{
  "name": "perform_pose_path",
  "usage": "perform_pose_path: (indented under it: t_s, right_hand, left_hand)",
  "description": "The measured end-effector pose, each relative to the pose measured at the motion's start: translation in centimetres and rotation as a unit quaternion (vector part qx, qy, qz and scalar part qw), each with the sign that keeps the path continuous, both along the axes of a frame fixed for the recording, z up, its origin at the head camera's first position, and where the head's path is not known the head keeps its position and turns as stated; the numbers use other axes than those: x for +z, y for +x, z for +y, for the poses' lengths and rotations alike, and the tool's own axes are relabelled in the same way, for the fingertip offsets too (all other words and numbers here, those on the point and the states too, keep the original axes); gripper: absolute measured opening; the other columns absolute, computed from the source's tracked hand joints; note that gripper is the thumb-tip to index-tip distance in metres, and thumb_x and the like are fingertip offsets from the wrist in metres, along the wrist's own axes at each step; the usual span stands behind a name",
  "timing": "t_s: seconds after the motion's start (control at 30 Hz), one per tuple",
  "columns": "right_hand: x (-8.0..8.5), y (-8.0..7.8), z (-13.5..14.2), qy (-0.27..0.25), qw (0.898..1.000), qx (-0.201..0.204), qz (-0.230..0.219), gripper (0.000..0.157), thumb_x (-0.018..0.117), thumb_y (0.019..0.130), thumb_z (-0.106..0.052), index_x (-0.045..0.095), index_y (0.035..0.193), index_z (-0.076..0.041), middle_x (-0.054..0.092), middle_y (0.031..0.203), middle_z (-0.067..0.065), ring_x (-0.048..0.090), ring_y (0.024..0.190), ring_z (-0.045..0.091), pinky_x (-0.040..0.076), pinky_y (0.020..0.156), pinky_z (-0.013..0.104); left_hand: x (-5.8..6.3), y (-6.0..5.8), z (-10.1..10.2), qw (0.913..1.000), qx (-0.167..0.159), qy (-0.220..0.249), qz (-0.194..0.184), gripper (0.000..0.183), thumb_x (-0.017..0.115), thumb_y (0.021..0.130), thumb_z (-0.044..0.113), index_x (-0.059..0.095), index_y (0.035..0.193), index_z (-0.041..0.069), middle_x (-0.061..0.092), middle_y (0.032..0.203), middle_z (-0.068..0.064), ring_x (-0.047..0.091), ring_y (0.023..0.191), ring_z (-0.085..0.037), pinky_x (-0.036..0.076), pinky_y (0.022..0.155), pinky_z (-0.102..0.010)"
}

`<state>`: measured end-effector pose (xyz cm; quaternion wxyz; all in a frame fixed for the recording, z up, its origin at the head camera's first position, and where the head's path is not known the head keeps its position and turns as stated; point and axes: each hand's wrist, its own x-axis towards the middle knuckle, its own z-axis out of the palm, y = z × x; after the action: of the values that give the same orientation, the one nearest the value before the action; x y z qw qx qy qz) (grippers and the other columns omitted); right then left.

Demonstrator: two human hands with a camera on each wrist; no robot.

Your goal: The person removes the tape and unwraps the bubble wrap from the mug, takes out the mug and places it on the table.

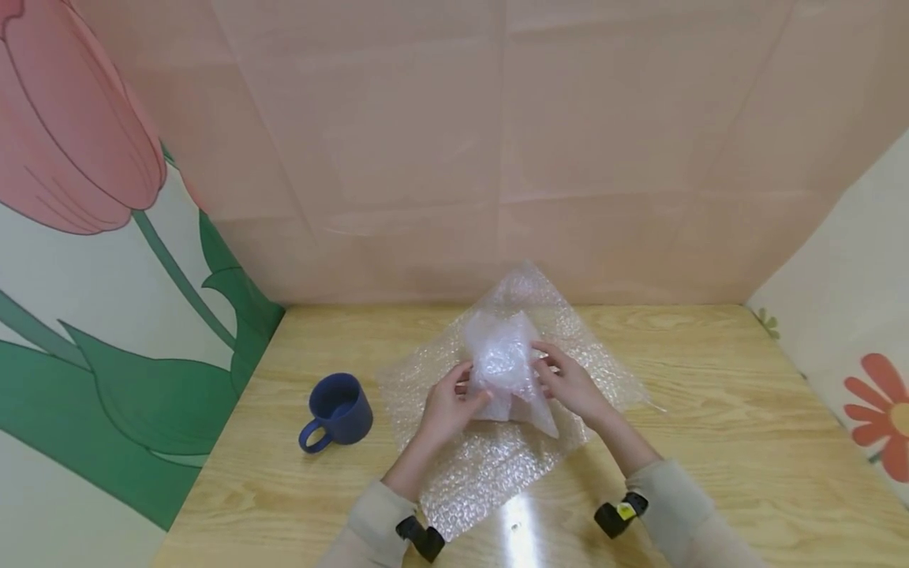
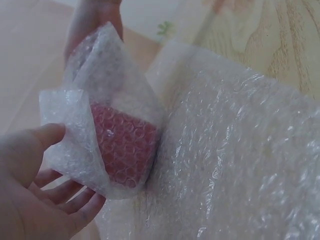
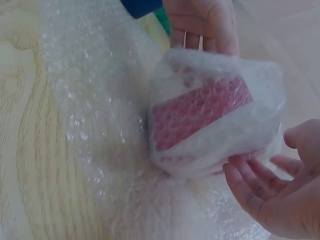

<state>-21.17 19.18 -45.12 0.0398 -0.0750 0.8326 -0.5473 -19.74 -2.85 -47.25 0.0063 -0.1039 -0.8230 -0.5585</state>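
A red object wrapped in bubble wrap makes a bundle [image 1: 500,364] above a larger flat bubble wrap sheet [image 1: 476,481]. Through the clear layers in the left wrist view its red side [image 2: 125,145] shows, but its kind is hidden. My left hand [image 1: 446,406] holds the bundle's left side, thumb on the outer flap [image 2: 72,135] and fingers curled beneath. On the other side my right hand [image 1: 571,388] touches the wrap with its fingertips. In the right wrist view that hand's thumb [image 3: 300,135] stands apart from the bundle [image 3: 210,120].
A dark blue mug [image 1: 341,410] stands upright on the wooden table [image 1: 710,442], left of the sheet, its handle toward the near left. A pink backdrop [image 1: 497,158] rises behind the table. Flower-printed panels [image 1: 192,355] flank both sides.
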Motion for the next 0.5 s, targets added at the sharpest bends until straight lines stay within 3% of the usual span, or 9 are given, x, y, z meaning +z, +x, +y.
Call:
perform_pose_path:
  t_s: [0.1, 0.3, 0.5]
  right_hand:
    - [-0.4, -0.2, 0.4, -0.025, 1.0, 0.012, 0.005, 0.041, 0.043, 0.098, -0.017, 0.039, 0.136, -0.003, 0.056, 0.107, 0.025, 0.062, 0.087, 0.024, 0.055, 0.071, 0.032]
    - [-1.2, -0.8, 0.7, -0.036, 0.999, 0.012, 0.03, 0.036, 0.044, 0.097, -0.016, 0.045, 0.132, -0.003, 0.054, 0.116, 0.025, 0.057, 0.101, 0.036, 0.052, 0.079, 0.049]
    - [-1.8, -1.1, 0.8, -0.045, 0.997, 0.008, 0.056, 0.032, 0.046, 0.096, -0.011, 0.048, 0.126, 0.001, 0.051, 0.124, 0.025, 0.052, 0.11, 0.04, 0.05, 0.083, 0.051]
  left_hand:
    - [0.0, -0.1, -0.2, 0.9999, -0.012, 0.0, -0.006, 0.057, 0.07, 0.08, 0.019, 0.049, 0.131, 0.009, 0.06, 0.116, -0.018, 0.062, 0.098, -0.03, 0.054, 0.076, -0.03]
    - [0.4, -0.2, -0.8, 0.9993, -0.034, -0.005, -0.016, 0.058, 0.07, 0.08, 0.018, 0.047, 0.132, 0.007, 0.058, 0.12, -0.016, 0.061, 0.098, -0.028, 0.054, 0.075, -0.028]
    - [0.8, -0.7, -1.4, 0.9988, -0.043, 0.012, -0.022, 0.055, 0.068, 0.081, 0.014, 0.046, 0.131, 0.006, 0.056, 0.124, -0.015, 0.06, 0.102, -0.03, 0.054, 0.077, -0.03]
